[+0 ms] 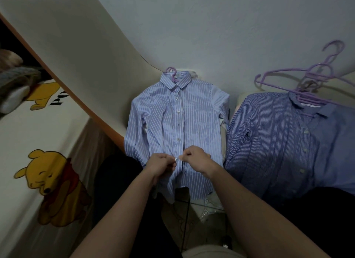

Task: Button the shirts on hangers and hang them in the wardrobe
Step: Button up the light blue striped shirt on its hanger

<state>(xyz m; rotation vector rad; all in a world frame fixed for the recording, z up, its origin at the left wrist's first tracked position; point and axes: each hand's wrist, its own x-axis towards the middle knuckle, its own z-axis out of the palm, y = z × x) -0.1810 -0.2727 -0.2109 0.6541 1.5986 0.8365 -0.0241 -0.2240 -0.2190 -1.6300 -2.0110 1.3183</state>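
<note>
A light blue striped shirt (pixel 172 111) lies flat in front of me on a purple hanger (pixel 172 73), its upper buttons fastened. My left hand (pixel 160 164) pinches a white button (pixel 176 159) low on the placket. My right hand (pixel 196 158) pinches the facing edge of the placket right beside that button. A darker blue striped shirt (pixel 278 138) lies to the right, its front open at the collar.
Several loose purple hangers (pixel 311 79) rest above the dark shirt. A wardrobe door with yellow bear pictures (pixel 51 184) stands at the left, stuffed items (pixel 17 81) behind it. A black cable (pixel 185 217) hangs below the shirt hem.
</note>
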